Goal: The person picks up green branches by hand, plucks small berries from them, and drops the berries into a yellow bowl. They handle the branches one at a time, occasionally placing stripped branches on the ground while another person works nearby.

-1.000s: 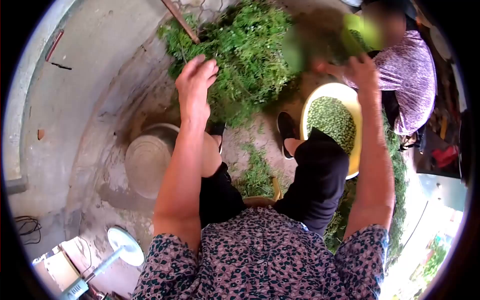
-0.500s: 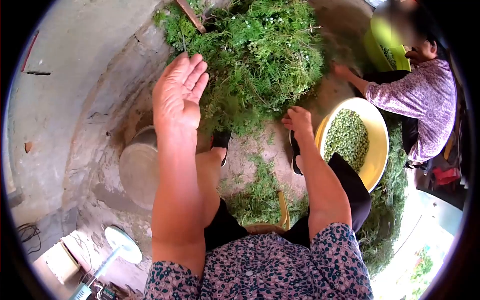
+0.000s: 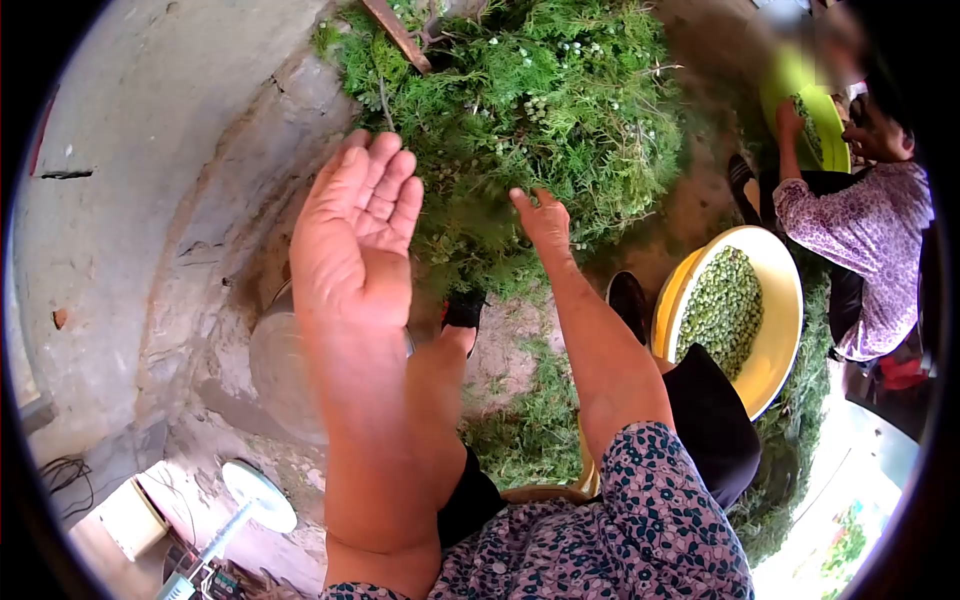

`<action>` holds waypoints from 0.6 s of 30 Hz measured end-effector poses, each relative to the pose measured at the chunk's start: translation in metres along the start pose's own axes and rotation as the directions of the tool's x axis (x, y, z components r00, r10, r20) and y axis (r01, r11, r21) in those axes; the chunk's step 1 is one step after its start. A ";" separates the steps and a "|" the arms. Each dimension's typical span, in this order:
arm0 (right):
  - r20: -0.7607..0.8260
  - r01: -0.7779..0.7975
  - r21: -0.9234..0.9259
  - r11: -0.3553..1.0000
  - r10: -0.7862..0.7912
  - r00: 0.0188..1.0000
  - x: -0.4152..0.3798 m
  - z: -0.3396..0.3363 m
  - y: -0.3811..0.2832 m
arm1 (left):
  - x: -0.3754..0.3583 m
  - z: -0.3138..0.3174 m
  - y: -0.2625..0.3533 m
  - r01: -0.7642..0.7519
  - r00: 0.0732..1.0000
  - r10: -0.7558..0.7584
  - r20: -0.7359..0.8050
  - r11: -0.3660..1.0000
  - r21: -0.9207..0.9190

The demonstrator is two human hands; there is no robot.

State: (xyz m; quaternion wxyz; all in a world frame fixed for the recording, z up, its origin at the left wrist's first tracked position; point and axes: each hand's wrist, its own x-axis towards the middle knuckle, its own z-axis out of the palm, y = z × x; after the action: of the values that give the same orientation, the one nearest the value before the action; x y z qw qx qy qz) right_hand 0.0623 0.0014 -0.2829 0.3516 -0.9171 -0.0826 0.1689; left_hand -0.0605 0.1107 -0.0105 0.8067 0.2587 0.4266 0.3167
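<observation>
My left hand (image 3: pixel 360 230) is raised palm up in front of the leafy pile, its fingers stretched out and nothing on the palm. A big heap of green conifer branches (image 3: pixel 560 120) with small pale green cones lies on the floor ahead. My right hand (image 3: pixel 543 220) reaches over the near edge of this heap, back of the hand up, with thumb and finger apart at the leaves. Beside my right knee stands a yellow basin (image 3: pixel 785 320) holding many small green cones (image 3: pixel 720 310).
At right, a person in a patterned top (image 3: pixel 870 240) sits with a hand in a lime-green basin (image 3: pixel 825 125). A wooden stick (image 3: pixel 400 38) lies on the heap. A round metal pot (image 3: pixel 285 365) is at left, a white fan (image 3: pixel 258 495) below. Loose greenery (image 3: pixel 530 430) covers the floor.
My right hand has moved left and forward, from beside the yellow basin to the heap. My left hand stays raised, palm up. The other person's hand has moved to the lime-green basin.
</observation>
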 end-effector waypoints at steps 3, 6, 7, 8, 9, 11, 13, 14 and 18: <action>0.128 0.115 0.099 0.988 -0.127 0.984 0.001 0.002 0.012 | 0.000 0.003 0.001 -0.005 1.000 0.005 -0.022 1.000 0.001; 0.258 -0.081 0.371 0.925 -0.019 0.966 -0.007 -0.036 -0.005 | 0.000 -0.003 0.004 -0.008 1.000 0.007 -0.004 0.999 -0.049; 0.484 -0.339 0.496 0.800 0.070 0.872 -0.008 -0.053 -0.013 | 0.000 -0.005 0.004 -0.012 1.000 0.013 0.016 0.998 -0.068; 0.483 -0.323 0.606 0.727 -0.014 0.875 -0.013 -0.068 -0.022 | -0.001 -0.006 0.003 -0.011 1.000 0.013 0.021 0.997 -0.077; 0.473 -0.308 0.607 0.733 -0.022 0.881 -0.017 -0.082 -0.032 | -0.002 -0.007 0.002 0.001 0.999 0.002 0.035 0.997 -0.076; 0.434 -0.311 0.739 0.598 -0.070 0.898 -0.025 -0.110 -0.057 | -0.004 -0.006 0.001 0.000 0.998 0.006 0.067 0.996 -0.089; 0.386 -0.241 0.756 0.609 -0.117 0.915 -0.036 -0.137 -0.079 | -0.005 -0.004 -0.005 0.004 0.998 -0.001 0.066 0.999 -0.039; 0.329 -0.136 0.747 0.651 -0.184 0.926 -0.041 -0.148 -0.089 | -0.004 -0.004 -0.010 0.013 0.998 -0.011 0.059 0.999 -0.031; 0.178 0.193 0.632 0.751 -0.383 0.907 -0.081 -0.192 -0.135 | -0.007 0.004 -0.030 0.070 0.987 -0.086 0.133 0.990 0.121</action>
State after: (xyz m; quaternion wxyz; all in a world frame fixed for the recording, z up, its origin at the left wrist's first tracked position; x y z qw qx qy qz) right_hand 0.0527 -0.0388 -0.0380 0.6291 -0.6975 -0.2183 0.2649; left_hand -0.0520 0.0850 -0.0250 0.8296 0.3095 0.3974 0.2407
